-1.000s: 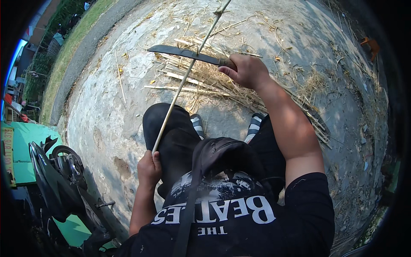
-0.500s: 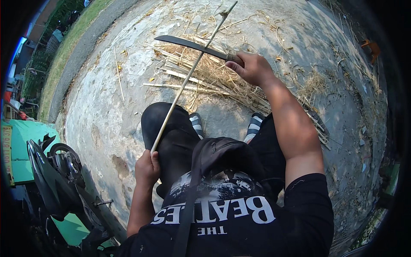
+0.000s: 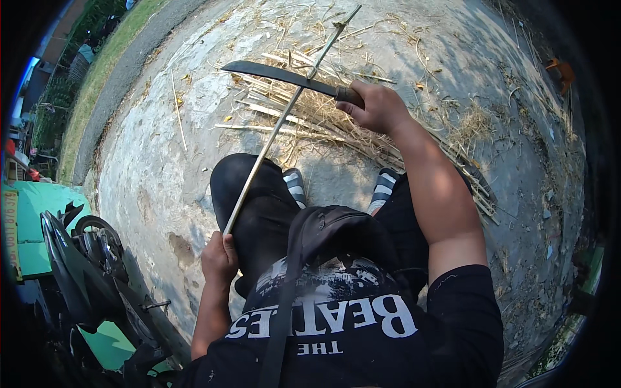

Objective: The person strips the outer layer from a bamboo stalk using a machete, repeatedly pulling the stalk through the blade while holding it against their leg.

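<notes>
Beside my left knee, my left hand [image 3: 220, 257] is closed around the near end of a long, thin pale stick [image 3: 262, 157]. The stick rests across that knee and slants up to the far right, with a dark knot near its tip. My right hand [image 3: 377, 107] grips the wooden handle of a machete [image 3: 275, 73]. Its dark, slightly curved blade points left and crosses the stick on its upper side, appearing to touch it. Below and beyond the blade lies a pile of split pale strips and curly shavings [image 3: 330, 113] on the ground.
My sandalled feet [image 3: 295, 186] stand just short of the pile. A parked motorcycle [image 3: 84, 265] is at the left, by a green panel [image 3: 39, 213]. One loose strip [image 3: 178, 110] lies on the rough concrete [image 3: 149, 161]. An orange object [image 3: 560, 74] sits far right.
The machete and my right hand have shifted slightly left and nearer along the stick. My left hand still holds the near end, having moved only a little.
</notes>
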A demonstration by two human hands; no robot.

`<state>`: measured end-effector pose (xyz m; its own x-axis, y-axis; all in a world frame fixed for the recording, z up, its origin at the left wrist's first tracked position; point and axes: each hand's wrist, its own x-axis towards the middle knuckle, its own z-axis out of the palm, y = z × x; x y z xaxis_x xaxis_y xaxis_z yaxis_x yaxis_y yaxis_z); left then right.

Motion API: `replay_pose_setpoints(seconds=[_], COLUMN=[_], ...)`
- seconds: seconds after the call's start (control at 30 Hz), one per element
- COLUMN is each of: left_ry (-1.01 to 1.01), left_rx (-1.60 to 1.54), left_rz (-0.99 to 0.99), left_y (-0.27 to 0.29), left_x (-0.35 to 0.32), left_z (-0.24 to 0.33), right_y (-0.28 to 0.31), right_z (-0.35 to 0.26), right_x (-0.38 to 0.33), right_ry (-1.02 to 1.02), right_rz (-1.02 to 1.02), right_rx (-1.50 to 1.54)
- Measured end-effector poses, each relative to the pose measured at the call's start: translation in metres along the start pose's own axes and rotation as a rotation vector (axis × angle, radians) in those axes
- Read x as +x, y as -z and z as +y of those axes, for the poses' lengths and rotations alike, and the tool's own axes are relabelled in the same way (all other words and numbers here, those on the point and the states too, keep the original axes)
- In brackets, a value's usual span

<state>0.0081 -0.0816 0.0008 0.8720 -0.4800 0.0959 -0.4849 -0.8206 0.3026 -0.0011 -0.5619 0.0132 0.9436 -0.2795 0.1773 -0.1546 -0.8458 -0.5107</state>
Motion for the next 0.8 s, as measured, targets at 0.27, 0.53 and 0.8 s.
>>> replay_pose_setpoints(seconds=[0.27,0.53,0.8], left_ry=[-0.013,-0.055,-0.05], left_rx=[-0.055,-0.026,-0.055], left_rz=[0.009,0.042,0.039], left_y=[-0.005,-0.007,-0.011], left_x=[0.001,0.004,0.004], left_z=[-0.005,-0.006,-0.008], right_y=[-0.023,-0.016,-0.035], right_z=[-0.028,0.016,-0.03], right_x=[-0.016,0.006,-0.007], right_ry=[0.315,0.139,0.35], right_rz=[0.111,0.118,0.121], right_rx=[-0.114,-0.142,-0.055])
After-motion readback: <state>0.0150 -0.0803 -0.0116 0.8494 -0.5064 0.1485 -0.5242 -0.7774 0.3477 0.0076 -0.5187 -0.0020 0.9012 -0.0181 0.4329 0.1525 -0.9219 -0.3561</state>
